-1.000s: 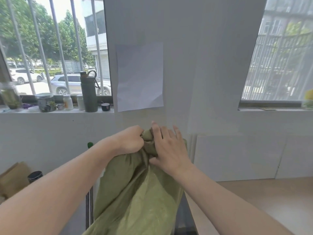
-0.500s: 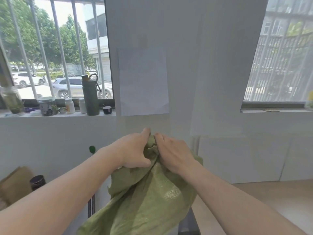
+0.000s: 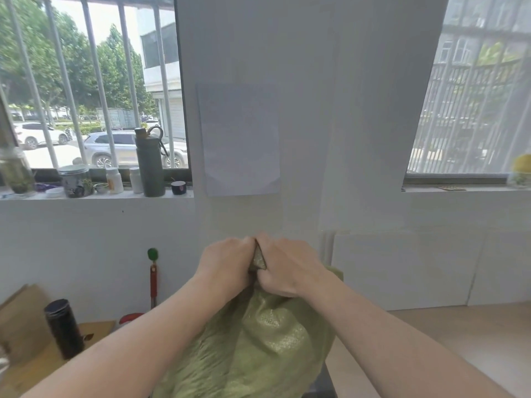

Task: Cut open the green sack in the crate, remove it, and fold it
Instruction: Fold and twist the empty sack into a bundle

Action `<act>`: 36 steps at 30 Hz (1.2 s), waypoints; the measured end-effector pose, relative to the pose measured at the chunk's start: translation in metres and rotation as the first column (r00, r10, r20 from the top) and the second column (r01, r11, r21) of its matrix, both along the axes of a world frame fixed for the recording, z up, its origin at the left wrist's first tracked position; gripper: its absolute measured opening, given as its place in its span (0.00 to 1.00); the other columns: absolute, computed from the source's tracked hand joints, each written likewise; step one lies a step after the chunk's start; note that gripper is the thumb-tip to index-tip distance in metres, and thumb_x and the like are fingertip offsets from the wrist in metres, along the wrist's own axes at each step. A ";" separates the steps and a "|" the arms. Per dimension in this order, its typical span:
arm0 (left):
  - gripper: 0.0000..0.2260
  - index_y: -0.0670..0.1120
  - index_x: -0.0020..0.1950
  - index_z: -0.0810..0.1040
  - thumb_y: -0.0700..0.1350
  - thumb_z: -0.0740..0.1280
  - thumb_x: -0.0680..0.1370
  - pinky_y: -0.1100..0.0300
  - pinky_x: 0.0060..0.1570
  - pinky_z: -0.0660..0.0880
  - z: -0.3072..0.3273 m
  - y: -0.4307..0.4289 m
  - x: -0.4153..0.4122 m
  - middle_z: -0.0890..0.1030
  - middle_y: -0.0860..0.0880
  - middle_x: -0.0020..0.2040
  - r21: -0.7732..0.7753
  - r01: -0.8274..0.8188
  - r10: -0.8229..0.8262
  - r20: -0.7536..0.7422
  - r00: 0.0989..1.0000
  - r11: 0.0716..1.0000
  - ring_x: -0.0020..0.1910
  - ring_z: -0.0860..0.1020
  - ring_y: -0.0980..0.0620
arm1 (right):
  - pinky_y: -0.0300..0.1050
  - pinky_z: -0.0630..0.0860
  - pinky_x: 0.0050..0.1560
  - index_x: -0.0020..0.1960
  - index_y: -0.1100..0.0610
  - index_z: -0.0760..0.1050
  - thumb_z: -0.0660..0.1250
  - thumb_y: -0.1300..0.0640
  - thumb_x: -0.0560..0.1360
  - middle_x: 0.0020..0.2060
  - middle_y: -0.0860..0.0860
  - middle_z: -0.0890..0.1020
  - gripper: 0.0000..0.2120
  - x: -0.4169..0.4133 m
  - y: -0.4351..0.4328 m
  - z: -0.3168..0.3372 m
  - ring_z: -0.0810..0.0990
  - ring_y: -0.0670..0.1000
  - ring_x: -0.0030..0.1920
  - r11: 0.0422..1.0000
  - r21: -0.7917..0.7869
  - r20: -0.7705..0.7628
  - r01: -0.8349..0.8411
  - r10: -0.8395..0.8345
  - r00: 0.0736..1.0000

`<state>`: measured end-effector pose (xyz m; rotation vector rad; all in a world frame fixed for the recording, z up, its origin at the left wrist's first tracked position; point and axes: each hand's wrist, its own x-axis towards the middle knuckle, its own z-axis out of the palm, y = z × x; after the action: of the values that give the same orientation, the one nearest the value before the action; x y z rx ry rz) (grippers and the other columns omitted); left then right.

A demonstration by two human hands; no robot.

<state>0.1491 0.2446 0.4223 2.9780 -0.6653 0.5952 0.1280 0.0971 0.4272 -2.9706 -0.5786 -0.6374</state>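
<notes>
The green woven sack point(image 3: 258, 346) hangs bunched in front of me, its top gathered between my two fists. My left hand point(image 3: 224, 265) grips the gathered edge from the left. My right hand point(image 3: 287, 268) grips it from the right, knuckles touching the left hand. A small fold of the sack pokes up between the hands. The sack's lower part runs out of the frame's bottom edge. The crate is not visible.
A white wall with a taped paper sheet point(image 3: 240, 139) is straight ahead. The left windowsill holds a dark green bottle point(image 3: 149, 162) and jars. A black flask point(image 3: 64, 328) stands on a cardboard surface point(image 3: 26, 366) at lower left. A red-handled tool point(image 3: 153, 277) leans on the wall.
My hands have closed together and dropped lower in view. The right hand, flat on the sack before, is now a fist on its top. The sack bunched up fuller below them.
</notes>
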 end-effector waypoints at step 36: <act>0.26 0.35 0.64 0.78 0.31 0.70 0.65 0.46 0.33 0.76 -0.028 0.006 -0.039 0.78 0.36 0.46 0.068 -0.029 -0.006 0.463 0.886 0.997 0.36 0.77 0.38 | 0.45 0.68 0.33 0.34 0.54 0.72 0.65 0.51 0.66 0.30 0.47 0.78 0.07 -0.014 -0.006 0.018 0.77 0.56 0.35 0.977 0.184 -0.121 0.109 -0.088 0.989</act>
<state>0.1105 0.2501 0.3943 2.9163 -0.7008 1.3381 0.1144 0.0907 0.4455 -2.8459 -0.3429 -0.4970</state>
